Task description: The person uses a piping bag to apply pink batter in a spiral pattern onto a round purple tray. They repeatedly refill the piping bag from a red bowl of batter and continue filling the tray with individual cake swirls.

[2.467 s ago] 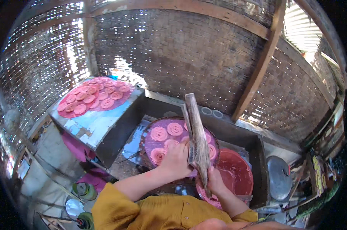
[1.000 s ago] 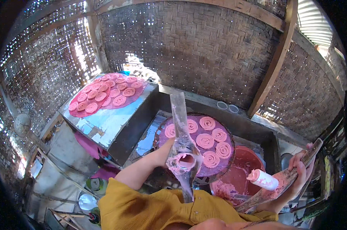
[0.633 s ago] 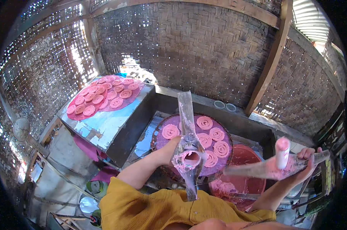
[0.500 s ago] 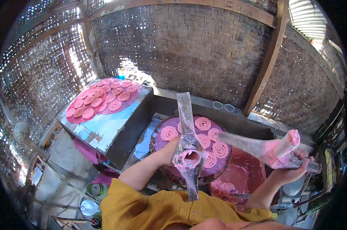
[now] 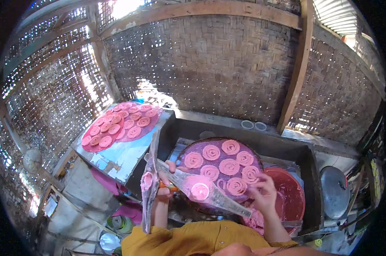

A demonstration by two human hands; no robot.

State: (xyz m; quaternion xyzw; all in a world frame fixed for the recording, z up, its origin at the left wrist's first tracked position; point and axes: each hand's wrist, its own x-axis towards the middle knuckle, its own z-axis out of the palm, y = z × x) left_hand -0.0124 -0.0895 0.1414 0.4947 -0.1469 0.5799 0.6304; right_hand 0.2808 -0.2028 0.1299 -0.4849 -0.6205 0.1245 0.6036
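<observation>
Two hands | left hand (image 5: 164, 190) grips clear piping bags (image 5: 188, 187) | right hand (image 5: 263, 194) open at tray (image 5: 201, 143) edge

Left hand (image 5: 164, 187) clenched, right hand (image 5: 264, 195) spread.

Left hand (image 5: 164, 191) grips plastic piping bag (image 5: 201, 190); right hand (image 5: 263, 197) over round tray (image 5: 188, 147).

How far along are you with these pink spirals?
Done: one tray to the left is covered with pink spirals. In hand: the round tray in front holds seven spirals, with bare space at its near-left side. The left hand grips clear piping tubes; the right hand hovers over the spirals. Pink batter remains in the red basin.
</observation>
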